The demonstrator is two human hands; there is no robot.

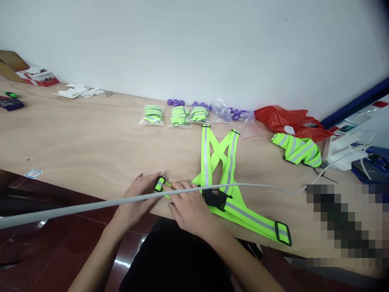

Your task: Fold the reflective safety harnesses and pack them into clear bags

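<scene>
The reflective harness (206,158) lay beyond and right of the right grip (191,209), its black slider buckle (156,184) at the left grip's (138,191) fingertips. Whether either clamped anything couldn't be told; keeping the harness untwisted probably mattered.

The reflective harness (219,153) is neon yellow-green, with silver-grey stripes running along its straps (206,158) and a black buckle (212,200); the plastic bag (282,119) is red, the cable (91,206) grey, the desk (91,138) pale tan with wood grain
</scene>
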